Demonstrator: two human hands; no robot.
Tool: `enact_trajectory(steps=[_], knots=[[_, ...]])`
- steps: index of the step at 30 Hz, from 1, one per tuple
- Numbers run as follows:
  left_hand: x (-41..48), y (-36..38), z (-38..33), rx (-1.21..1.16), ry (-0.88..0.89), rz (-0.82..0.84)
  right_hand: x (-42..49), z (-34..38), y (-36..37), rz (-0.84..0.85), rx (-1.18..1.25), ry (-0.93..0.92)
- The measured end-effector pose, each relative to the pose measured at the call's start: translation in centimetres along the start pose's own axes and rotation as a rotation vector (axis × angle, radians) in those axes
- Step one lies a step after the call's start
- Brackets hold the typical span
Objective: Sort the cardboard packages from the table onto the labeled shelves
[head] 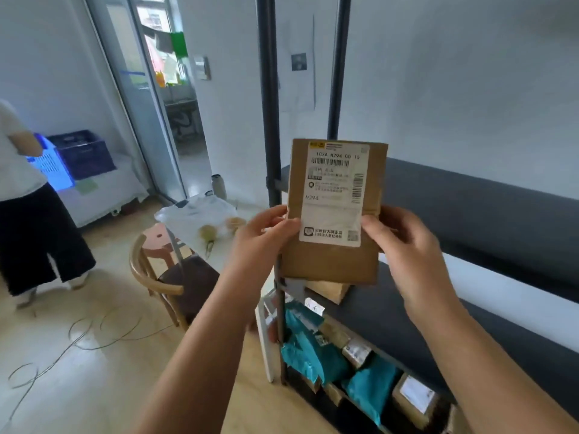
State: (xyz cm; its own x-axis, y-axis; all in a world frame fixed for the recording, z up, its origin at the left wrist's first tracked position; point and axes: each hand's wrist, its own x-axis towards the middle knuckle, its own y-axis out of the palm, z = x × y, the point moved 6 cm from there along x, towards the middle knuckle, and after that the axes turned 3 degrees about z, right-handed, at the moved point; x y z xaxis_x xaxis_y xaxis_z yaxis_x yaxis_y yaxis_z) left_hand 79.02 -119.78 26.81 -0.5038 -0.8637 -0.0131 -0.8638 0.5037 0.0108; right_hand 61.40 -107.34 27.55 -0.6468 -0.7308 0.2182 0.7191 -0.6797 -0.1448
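I see matt brown cardboard on the package, with a smooth white paper label, slightly glossy. Shelf boards read dark and matt; the uprights look like dark painted metal. Bottom shelf: teal plastic mailers, crinkled and shiny. Chair is pale wood. Floor looks like smooth pale wood with sheen.
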Motion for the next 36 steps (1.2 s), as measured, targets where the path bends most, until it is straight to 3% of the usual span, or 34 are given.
enact_trajectory(steps=[7,19,28,36], knots=[[6.4,2.8,-5.7,0.011,0.161,0.01,7.2,3.2,-2.3,-0.132,0.007,-0.088],[18.6,4.7,-7.0,0.004,0.148,0.24,17.3,2.1,-0.1,-0.245,-0.095,0.036],[24.1,5.5,-4.2,0.074,0.054,0.329,18.7,-0.3,2.8,-0.326,-0.141,0.177],[24.1,5.5,-4.3,0.193,0.167,0.357,17.3,0.8,3.7,-0.418,-0.221,0.186]])
